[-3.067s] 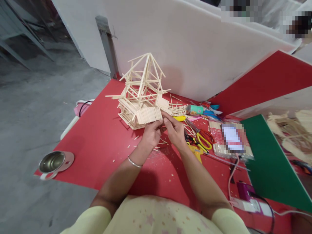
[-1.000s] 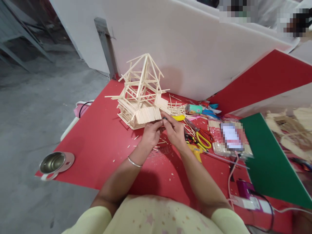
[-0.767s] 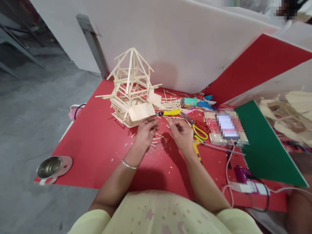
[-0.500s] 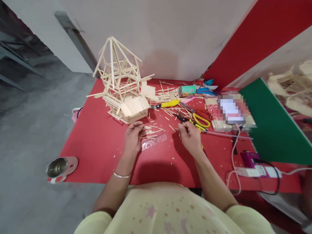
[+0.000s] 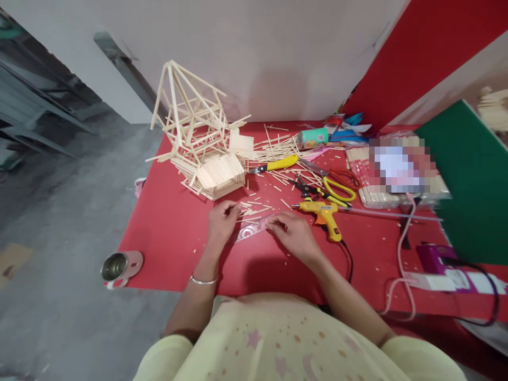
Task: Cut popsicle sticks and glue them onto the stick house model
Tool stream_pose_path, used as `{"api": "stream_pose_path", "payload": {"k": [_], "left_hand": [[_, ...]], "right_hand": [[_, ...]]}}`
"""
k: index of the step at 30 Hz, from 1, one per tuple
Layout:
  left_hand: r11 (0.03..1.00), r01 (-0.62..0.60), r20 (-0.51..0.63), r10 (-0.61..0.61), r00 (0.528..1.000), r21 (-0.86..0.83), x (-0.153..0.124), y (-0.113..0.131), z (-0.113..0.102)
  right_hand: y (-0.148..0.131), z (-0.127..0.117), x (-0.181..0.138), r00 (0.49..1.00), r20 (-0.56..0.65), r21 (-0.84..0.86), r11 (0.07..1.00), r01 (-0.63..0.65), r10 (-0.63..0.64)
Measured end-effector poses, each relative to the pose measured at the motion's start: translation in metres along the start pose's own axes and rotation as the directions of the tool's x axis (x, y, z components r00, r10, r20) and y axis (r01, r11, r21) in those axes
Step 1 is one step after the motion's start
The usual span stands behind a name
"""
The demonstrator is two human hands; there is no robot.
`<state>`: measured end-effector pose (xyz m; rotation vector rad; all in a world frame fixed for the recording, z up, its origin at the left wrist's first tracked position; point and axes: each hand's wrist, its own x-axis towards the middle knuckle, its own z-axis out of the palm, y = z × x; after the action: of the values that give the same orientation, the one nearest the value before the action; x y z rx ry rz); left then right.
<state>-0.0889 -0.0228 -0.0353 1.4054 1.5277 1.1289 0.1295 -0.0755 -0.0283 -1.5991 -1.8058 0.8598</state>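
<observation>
My left hand (image 5: 222, 225) is closed in a pinch at the left of a small scatter of short wooden sticks (image 5: 251, 210); whatever its fingertips hold is too small to make out. Close by, my right hand (image 5: 294, 236) has its fingers pinched together at the right end of a clear plastic ruler (image 5: 249, 230), and I cannot tell whether they grip anything. Behind my left hand stands a model built of thin wooden sticks (image 5: 222, 172), with an open pointed frame and slatted panels. A yellow glue gun (image 5: 323, 211) lies to the right of my right hand.
Behind the hands lie a yellow-handled knife (image 5: 281, 163), scissors (image 5: 339, 188), loose sticks (image 5: 278, 148) and a green can (image 5: 313, 138). A blurred-out phone (image 5: 399, 166) rests on packed sticks. A mug (image 5: 121, 267) stands at the table's left front edge; cables and a power strip (image 5: 444, 280) lie right.
My right hand has moved left, from over the glue gun to the ruler's right end, leaving the glue gun in full view. My left hand stays pinched near the sticks. The view has shifted slightly.
</observation>
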Motion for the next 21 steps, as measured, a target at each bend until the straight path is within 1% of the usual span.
{"api": "stream_pose_path", "payload": {"k": [2, 4, 5, 6, 8, 10, 12, 17, 21], "left_hand": [[0.995, -0.071, -0.031, 0.073, 0.997, 0.063, 0.001, -0.002, 0.003], [0.979, -0.154, -0.089, 0.166, 0.982, 0.134, 0.005, -0.004, 0.005], [0.973, -0.175, -0.116, 0.193, 0.974, 0.15, 0.007, -0.005, 0.006], [0.973, -0.177, -0.137, 0.198, 0.971, 0.148, 0.01, -0.005, 0.007], [0.984, -0.15, -0.153, 0.164, 0.975, 0.1, 0.013, -0.006, 0.009], [0.993, -0.112, -0.136, 0.116, 0.984, 0.041, 0.014, -0.007, 0.01], [0.995, -0.094, -0.107, 0.096, 0.99, 0.019, 0.013, -0.008, 0.01], [0.99, -0.125, -0.034, 0.127, 0.991, 0.06, 0.011, -0.013, 0.006], [0.978, -0.18, 0.016, 0.179, 0.984, 0.107, 0.009, -0.014, 0.0]], "right_hand": [[-0.001, 0.0, 0.003, 1.0, 0.008, -0.086, 0.996, -0.018, 0.018], [-0.002, 0.001, 0.006, 0.999, 0.008, -0.185, 0.982, -0.041, 0.044], [-0.003, 0.001, 0.008, 0.999, 0.01, -0.232, 0.972, -0.046, 0.05], [-0.004, 0.002, 0.01, 0.999, 0.018, -0.272, 0.961, -0.045, 0.051], [-0.006, 0.006, 0.013, 0.997, 0.054, -0.321, 0.947, -0.031, 0.051], [-0.009, 0.01, 0.016, 0.994, 0.095, -0.332, 0.943, -0.012, 0.046], [-0.011, 0.014, 0.02, 0.992, 0.117, -0.338, 0.941, -0.005, 0.047], [-0.012, 0.023, 0.029, 0.99, 0.119, -0.418, 0.908, -0.016, 0.072], [-0.012, 0.026, 0.034, 0.991, 0.121, -0.457, 0.889, 0.01, 0.051]]}}
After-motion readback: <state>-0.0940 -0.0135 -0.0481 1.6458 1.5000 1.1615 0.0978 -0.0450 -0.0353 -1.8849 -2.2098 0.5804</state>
